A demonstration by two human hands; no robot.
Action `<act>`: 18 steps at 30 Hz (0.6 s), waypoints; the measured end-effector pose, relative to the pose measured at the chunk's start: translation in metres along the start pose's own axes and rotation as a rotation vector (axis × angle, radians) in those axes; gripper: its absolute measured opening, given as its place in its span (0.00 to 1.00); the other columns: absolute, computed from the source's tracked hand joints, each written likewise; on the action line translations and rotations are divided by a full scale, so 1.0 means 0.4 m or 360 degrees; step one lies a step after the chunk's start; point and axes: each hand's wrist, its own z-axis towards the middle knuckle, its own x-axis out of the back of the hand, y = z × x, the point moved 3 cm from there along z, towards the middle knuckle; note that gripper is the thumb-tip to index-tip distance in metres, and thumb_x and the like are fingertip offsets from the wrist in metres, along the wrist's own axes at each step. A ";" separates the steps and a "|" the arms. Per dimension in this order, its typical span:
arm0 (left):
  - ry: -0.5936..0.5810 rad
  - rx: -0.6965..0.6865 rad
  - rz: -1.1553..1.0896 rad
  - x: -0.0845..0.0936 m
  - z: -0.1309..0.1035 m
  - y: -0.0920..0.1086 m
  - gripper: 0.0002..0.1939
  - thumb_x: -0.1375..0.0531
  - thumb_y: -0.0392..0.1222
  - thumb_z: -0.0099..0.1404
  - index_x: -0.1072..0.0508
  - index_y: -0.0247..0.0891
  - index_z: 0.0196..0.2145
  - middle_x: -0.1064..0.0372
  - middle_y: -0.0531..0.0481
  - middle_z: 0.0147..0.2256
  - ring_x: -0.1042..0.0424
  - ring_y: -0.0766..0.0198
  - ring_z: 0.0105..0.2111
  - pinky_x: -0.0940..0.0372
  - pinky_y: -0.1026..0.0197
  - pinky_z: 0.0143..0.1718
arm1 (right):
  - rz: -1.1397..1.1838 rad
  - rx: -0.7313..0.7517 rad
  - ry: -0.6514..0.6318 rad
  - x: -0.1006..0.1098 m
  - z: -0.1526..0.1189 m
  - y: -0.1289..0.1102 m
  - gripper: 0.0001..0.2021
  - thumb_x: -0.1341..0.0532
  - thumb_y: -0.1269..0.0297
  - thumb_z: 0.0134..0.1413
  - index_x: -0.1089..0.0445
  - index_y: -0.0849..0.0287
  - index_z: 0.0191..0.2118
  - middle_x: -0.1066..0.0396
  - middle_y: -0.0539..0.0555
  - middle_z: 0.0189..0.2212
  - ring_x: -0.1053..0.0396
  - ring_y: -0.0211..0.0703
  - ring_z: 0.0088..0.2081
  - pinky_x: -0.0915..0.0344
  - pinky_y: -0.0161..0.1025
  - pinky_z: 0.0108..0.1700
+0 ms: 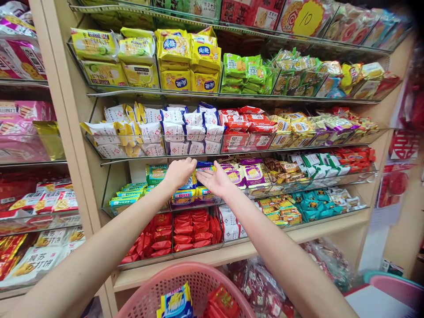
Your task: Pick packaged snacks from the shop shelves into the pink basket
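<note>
My left hand (181, 172) reaches into a shelf compartment, its fingers curled down beside blue-and-yellow snack packets (185, 195). What lies between those fingers is hidden. Opposite it, my right hand (217, 179) has its thumb raised and its fingers stretched toward the same packets, palm turned to the left. Green-and-yellow packets (129, 193) lie left of my hands, and purple-and-white packets (253, 174) to the right. Below my arms, a pink perforated basket (139, 293) contains a blue-and-yellow packet (177, 302) and red packets (221, 304).
Clear plastic fronts edge the shelves, with yellow packets (172, 46) above and red packets (194, 229) below. A wooden upright (71, 110) divides off another stocked shelf at left. Transparent bags (261, 282) sit under the shelves. A yellow price tag (307, 18) hangs up top.
</note>
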 end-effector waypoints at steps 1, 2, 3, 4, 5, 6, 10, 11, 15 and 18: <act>0.0004 -0.0004 -0.0003 0.002 -0.002 0.001 0.11 0.53 0.32 0.65 0.32 0.33 0.39 0.28 0.39 0.34 0.24 0.49 0.34 0.35 0.56 0.27 | 0.0028 0.0006 -0.0011 0.000 0.004 -0.001 0.32 0.55 0.49 0.63 0.52 0.74 0.61 0.45 0.72 0.59 0.39 0.50 0.58 0.28 0.37 0.43; 0.0009 -0.0008 -0.0006 0.005 -0.004 0.001 0.11 0.53 0.32 0.65 0.32 0.33 0.39 0.28 0.40 0.34 0.24 0.49 0.34 0.35 0.56 0.26 | 0.0050 0.0015 -0.0017 0.001 0.007 -0.004 0.32 0.56 0.49 0.63 0.53 0.73 0.61 0.45 0.72 0.59 0.39 0.49 0.58 0.28 0.38 0.43; 0.0015 -0.0013 -0.0009 0.008 -0.006 0.002 0.11 0.53 0.32 0.65 0.32 0.33 0.39 0.29 0.40 0.34 0.24 0.50 0.34 0.35 0.57 0.26 | 0.0064 0.0028 -0.0024 0.002 0.008 -0.007 0.32 0.56 0.48 0.63 0.53 0.72 0.61 0.45 0.71 0.59 0.39 0.49 0.58 0.28 0.38 0.44; 0.0019 -0.0020 -0.0011 0.011 -0.009 0.002 0.11 0.54 0.32 0.65 0.33 0.33 0.39 0.29 0.40 0.35 0.24 0.50 0.34 0.35 0.58 0.26 | 0.0070 0.0043 -0.0036 0.002 0.009 -0.010 0.32 0.56 0.48 0.62 0.52 0.72 0.61 0.44 0.71 0.59 0.38 0.48 0.57 0.28 0.39 0.44; 0.0023 -0.0033 -0.0013 0.014 -0.012 0.002 0.11 0.54 0.32 0.66 0.33 0.33 0.39 0.29 0.41 0.35 0.24 0.51 0.35 0.35 0.58 0.26 | 0.0066 0.0058 -0.0052 0.001 0.010 -0.013 0.32 0.57 0.47 0.62 0.51 0.71 0.60 0.44 0.71 0.59 0.37 0.47 0.57 0.29 0.39 0.45; 0.0025 -0.0050 -0.0012 0.018 -0.016 0.003 0.12 0.55 0.32 0.66 0.33 0.33 0.40 0.29 0.41 0.35 0.25 0.52 0.35 0.36 0.59 0.26 | 0.0057 0.0071 -0.0071 0.001 0.010 -0.016 0.32 0.57 0.47 0.62 0.49 0.71 0.60 0.43 0.70 0.58 0.37 0.47 0.56 0.29 0.38 0.45; 0.0002 -0.0135 0.0016 0.031 -0.037 0.006 0.12 0.55 0.31 0.66 0.33 0.34 0.40 0.31 0.41 0.36 0.26 0.55 0.37 0.35 0.60 0.27 | 0.0003 0.0126 -0.0129 -0.003 0.010 -0.018 0.31 0.58 0.45 0.61 0.44 0.70 0.56 0.39 0.70 0.55 0.35 0.45 0.54 0.30 0.38 0.46; -0.0011 -0.0157 0.0034 0.034 -0.043 0.007 0.12 0.54 0.31 0.66 0.33 0.34 0.40 0.31 0.41 0.36 0.27 0.56 0.38 0.35 0.61 0.27 | -0.0011 0.0133 -0.0140 -0.004 0.009 -0.018 0.31 0.58 0.45 0.61 0.44 0.70 0.55 0.39 0.70 0.55 0.34 0.45 0.54 0.30 0.39 0.47; -0.0014 -0.0256 0.0090 0.048 -0.072 0.011 0.11 0.54 0.30 0.66 0.33 0.33 0.40 0.30 0.41 0.38 0.27 0.57 0.38 0.34 0.61 0.28 | -0.0015 0.0133 -0.0193 -0.006 -0.005 -0.010 0.30 0.60 0.45 0.61 0.45 0.67 0.54 0.38 0.68 0.54 0.33 0.44 0.53 0.30 0.41 0.47; 0.0060 -0.0310 0.0091 0.067 -0.101 0.014 0.12 0.55 0.30 0.66 0.32 0.33 0.39 0.29 0.40 0.39 0.27 0.58 0.38 0.32 0.60 0.32 | 0.0058 0.0120 -0.0191 -0.002 -0.026 -0.001 0.28 0.59 0.45 0.61 0.46 0.65 0.54 0.37 0.67 0.53 0.33 0.44 0.52 0.30 0.43 0.48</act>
